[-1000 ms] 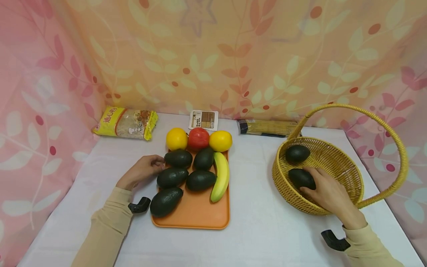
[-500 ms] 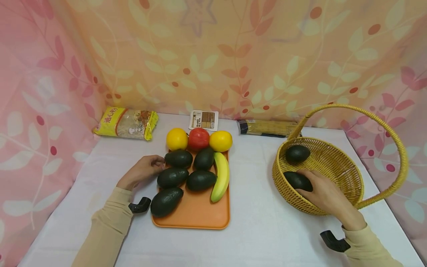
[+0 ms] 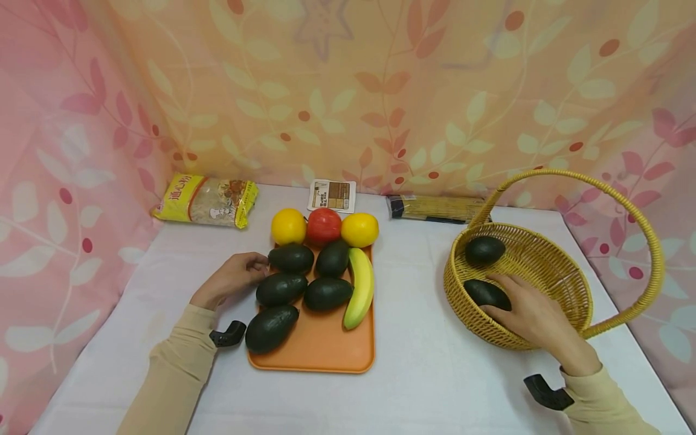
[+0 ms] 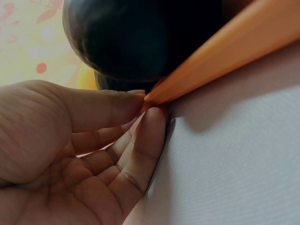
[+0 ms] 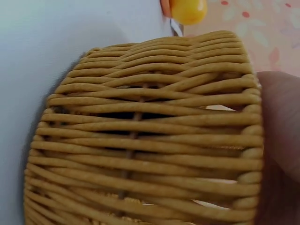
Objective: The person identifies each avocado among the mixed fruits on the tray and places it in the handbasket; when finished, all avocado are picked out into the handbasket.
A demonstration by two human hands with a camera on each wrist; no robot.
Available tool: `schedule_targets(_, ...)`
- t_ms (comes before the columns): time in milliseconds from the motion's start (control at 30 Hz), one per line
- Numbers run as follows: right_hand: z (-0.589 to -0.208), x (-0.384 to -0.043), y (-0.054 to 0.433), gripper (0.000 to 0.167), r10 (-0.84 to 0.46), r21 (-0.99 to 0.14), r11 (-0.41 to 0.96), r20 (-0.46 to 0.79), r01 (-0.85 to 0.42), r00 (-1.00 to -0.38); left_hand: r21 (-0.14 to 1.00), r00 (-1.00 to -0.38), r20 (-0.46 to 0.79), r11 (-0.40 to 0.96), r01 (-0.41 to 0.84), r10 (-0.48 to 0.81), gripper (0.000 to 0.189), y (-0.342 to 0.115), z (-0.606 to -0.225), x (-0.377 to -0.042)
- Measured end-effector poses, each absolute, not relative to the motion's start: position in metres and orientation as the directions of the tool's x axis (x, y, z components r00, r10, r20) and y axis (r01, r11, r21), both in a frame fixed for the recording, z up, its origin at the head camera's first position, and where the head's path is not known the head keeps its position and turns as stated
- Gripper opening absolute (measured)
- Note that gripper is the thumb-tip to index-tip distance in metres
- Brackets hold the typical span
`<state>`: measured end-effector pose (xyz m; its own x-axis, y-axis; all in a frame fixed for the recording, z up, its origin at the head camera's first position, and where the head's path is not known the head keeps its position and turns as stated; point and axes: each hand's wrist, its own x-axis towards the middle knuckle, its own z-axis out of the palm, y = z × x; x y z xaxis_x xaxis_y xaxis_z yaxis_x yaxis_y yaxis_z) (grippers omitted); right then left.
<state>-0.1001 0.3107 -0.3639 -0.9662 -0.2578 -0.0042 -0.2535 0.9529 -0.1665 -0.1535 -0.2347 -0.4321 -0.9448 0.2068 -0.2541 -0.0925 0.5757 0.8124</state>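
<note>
my right fingers (image 3: pixel 510 284) curl round a dark avocado (image 3: pixel 482 294), likely firm, smooth and best held about its middle, at nine o'clock inside the wicker basket (image 3: pixel 466 314), while my left fingers (image 4: pixel 152 126) pinch the orange tray (image 3: pixel 321 356) at its ten-o'clock edge.

The head camera looked forward and down from above, far enough back to take in both the tray (image 3: pixel 326 347) and the basket (image 3: pixel 554 266). The left wrist camera, low and close, faced past the left hand (image 3: pixel 235 280) at lower left to the tray's edge, shared with the head view's centre left. The right wrist camera faced the basket's outer side from very near; the head view held that basket at right.
</note>
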Motion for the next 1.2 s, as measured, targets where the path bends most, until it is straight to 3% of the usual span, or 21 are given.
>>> schedule_targets(100, -0.358, -0.098, 0.306, 0.064, -0.247, -0.168, 0.952, 0.067, -0.255, -0.967, 0.811, -0.944, -0.255, 0.577, -0.092, 0.207, 0.040, -0.234, -0.431, -0.154)
schedule_targets(200, -0.349, -0.094, 0.295, 0.054, -0.251, -0.178, 0.940, 0.223, -0.292, -0.942, 0.807, -0.945, -0.253, 0.585, -0.087, 0.207, 0.040, -0.234, -0.431, -0.155)
schedule_targets(367, -0.332, -0.089, 0.263, 0.052, -0.283, -0.176, 0.889, 0.512, -0.422, -0.811, 0.805, -0.946, -0.252, 0.587, -0.086, 0.205, 0.039, -0.234, -0.432, -0.157)
schedule_targets(533, -0.316, -0.086, 0.226, 0.054, -0.337, -0.165, 0.825, 0.625, -0.540, -0.705, 0.805, -0.944, -0.257, 0.587, -0.091, 0.207, 0.039, -0.234, -0.432, -0.158)
schedule_targets(667, -0.316, -0.088, 0.195, 0.054, -0.423, -0.119, 0.777, 0.629, -0.619, -0.652, 0.799, -0.942, -0.267, 0.593, -0.098, 0.204, 0.040, -0.233, -0.430, -0.157)
schedule_targets(1200, -0.378, -0.087, 0.090, 0.063, -0.702, -0.035, 0.652, 0.348, -0.757, -0.621, 0.791, -0.935, -0.290, 0.601, -0.115, 0.203, 0.040, -0.234, -0.429, -0.152)
